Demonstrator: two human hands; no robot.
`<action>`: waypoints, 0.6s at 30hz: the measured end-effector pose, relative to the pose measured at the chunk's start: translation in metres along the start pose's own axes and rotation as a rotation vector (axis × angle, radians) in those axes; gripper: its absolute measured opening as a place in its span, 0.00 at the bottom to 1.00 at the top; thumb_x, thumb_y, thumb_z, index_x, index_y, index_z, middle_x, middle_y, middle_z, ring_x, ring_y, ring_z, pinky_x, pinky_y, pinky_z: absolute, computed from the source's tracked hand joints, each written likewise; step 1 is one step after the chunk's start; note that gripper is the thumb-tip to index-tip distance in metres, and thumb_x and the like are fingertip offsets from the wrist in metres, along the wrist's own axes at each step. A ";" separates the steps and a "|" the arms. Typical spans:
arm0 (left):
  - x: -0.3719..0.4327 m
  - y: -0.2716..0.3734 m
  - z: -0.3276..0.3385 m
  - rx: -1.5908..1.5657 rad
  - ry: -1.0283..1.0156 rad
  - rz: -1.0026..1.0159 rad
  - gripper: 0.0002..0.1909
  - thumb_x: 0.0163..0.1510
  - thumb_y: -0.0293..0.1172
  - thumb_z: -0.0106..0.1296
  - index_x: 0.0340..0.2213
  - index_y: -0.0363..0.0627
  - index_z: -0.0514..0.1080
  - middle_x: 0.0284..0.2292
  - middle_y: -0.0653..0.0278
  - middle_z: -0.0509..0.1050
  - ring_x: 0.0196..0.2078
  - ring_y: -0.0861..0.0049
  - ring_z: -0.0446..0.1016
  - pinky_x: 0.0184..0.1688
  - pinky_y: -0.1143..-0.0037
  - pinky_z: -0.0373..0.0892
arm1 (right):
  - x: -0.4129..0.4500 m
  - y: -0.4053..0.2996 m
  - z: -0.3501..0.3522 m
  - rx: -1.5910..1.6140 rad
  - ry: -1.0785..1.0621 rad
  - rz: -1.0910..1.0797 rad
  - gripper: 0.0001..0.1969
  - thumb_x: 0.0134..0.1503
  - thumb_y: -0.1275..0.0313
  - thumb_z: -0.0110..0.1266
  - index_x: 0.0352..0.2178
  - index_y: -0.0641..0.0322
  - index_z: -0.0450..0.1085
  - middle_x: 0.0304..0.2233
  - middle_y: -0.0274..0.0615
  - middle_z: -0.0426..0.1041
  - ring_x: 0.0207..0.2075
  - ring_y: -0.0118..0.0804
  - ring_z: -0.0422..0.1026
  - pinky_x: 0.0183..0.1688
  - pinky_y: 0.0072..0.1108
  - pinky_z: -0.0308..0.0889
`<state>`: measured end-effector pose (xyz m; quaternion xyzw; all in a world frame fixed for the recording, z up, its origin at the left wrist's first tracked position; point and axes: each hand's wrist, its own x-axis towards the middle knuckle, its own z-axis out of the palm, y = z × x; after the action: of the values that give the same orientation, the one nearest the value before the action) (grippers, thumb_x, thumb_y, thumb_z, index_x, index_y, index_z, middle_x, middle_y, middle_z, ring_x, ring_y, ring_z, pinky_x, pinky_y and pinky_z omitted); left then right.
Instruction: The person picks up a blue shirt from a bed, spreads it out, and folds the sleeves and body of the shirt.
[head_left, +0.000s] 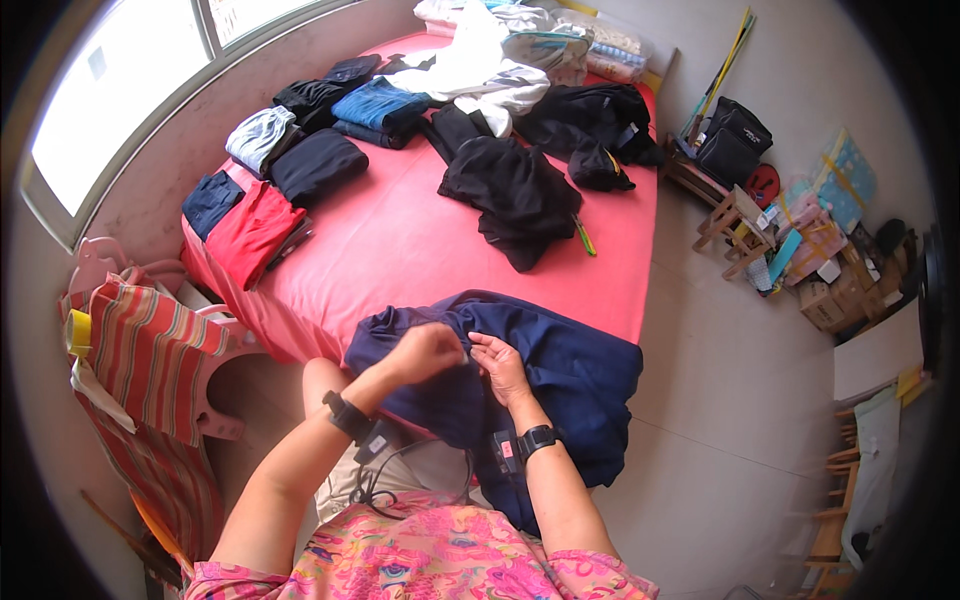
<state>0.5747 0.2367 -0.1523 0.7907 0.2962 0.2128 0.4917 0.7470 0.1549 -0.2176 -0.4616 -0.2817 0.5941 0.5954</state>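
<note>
A dark navy cloth garment (570, 367) lies bunched over the near edge of the bed and hangs down towards my lap. My left hand (430, 354) has its fingers closed on the garment near its middle, with a small whitish spot at the fingertips. Close beside it, my right hand (501, 369) pinches the same cloth between thumb and fingers. The fingertips of both hands are almost touching, and the exact part of the garment between them is too small to make out.
Folded clothes, including a red garment (253, 229) and blue jeans (382, 105), line the left of the pink-sheeted bed (390, 232). Black clothes (510, 191) lie ahead. A chair draped with striped cloth (154, 352) stands left; a wooden stool (736, 229) and boxes (829, 300) stand right.
</note>
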 end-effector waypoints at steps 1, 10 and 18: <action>-0.003 -0.007 0.005 0.298 -0.007 0.196 0.06 0.43 0.27 0.57 0.26 0.41 0.73 0.24 0.60 0.73 0.27 0.69 0.73 0.32 0.73 0.69 | 0.000 -0.001 0.003 0.002 -0.006 0.003 0.15 0.54 0.78 0.53 0.45 0.64 0.68 0.29 0.28 0.73 0.26 0.17 0.68 0.28 0.09 0.61; -0.011 -0.005 -0.019 -0.328 0.030 -0.184 0.06 0.48 0.28 0.57 0.27 0.38 0.73 0.24 0.67 0.75 0.28 0.86 0.71 0.31 0.82 0.68 | -0.006 -0.012 0.016 0.030 0.057 0.054 0.12 0.57 0.75 0.51 0.43 0.64 0.68 0.28 0.33 0.73 0.23 0.17 0.66 0.22 0.08 0.57; -0.041 0.023 -0.048 -0.332 0.210 -0.217 0.05 0.50 0.26 0.55 0.29 0.38 0.71 0.25 0.69 0.74 0.28 0.87 0.71 0.32 0.84 0.67 | -0.078 -0.031 0.008 -0.328 0.188 0.148 0.13 0.57 0.68 0.53 0.40 0.64 0.70 0.29 0.34 0.74 0.21 0.18 0.65 0.22 0.11 0.59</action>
<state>0.5202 0.2322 -0.1134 0.6360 0.3900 0.2855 0.6016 0.7432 0.0852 -0.1697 -0.6253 -0.2831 0.5367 0.4908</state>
